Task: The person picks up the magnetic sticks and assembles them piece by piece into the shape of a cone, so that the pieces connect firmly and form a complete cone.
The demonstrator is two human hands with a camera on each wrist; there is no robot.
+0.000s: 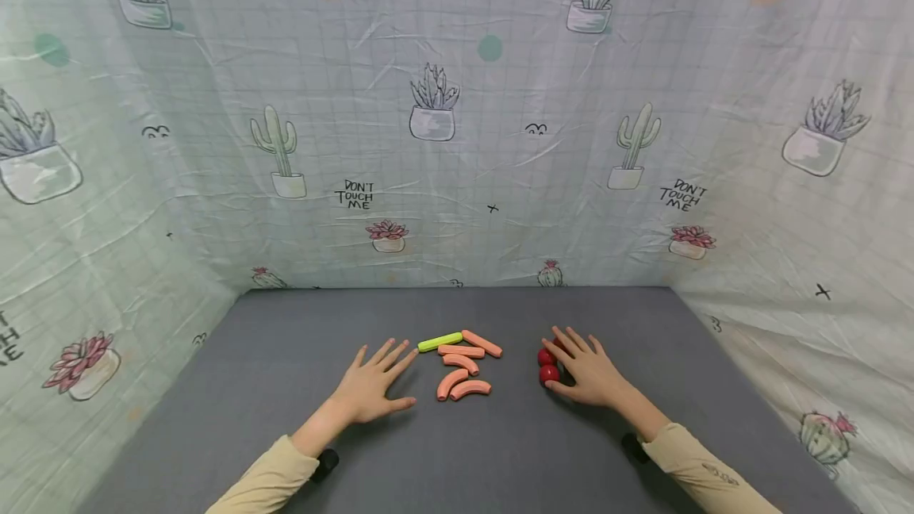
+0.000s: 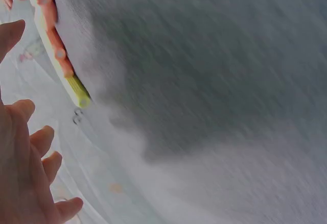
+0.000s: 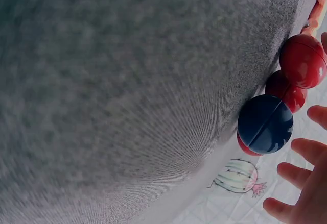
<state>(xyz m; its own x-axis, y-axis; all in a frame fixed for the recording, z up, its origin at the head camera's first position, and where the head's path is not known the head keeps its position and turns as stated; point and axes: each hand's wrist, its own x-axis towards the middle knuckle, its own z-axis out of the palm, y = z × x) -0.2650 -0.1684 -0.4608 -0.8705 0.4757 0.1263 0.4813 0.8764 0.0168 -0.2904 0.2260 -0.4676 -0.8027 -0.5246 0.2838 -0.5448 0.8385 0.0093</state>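
My left hand (image 1: 367, 391) is spread above the grey table, left of a group of short plastic rods. A yellow-green straight rod (image 1: 439, 342) lies closest to its fingertips. Beside it are two straight orange rods, one (image 1: 461, 352) below the other (image 1: 481, 343). Three curved orange rods, among them a lower one (image 1: 470, 389), lie nearer the front. With fingers apart, my right hand (image 1: 591, 373) hovers over several glossy balls. Red balls (image 1: 549, 373) show past its thumb and fingers. A dark blue ball (image 3: 265, 124) appears in the right wrist view; the hand hides it from the head view.
The grey tabletop (image 1: 514, 450) runs back to a hanging cloth (image 1: 471, 181) printed with cacti, which also encloses both sides. Dark straps sit at both wrists, one at the left sleeve (image 1: 325, 465) and one at the right sleeve (image 1: 634, 447).
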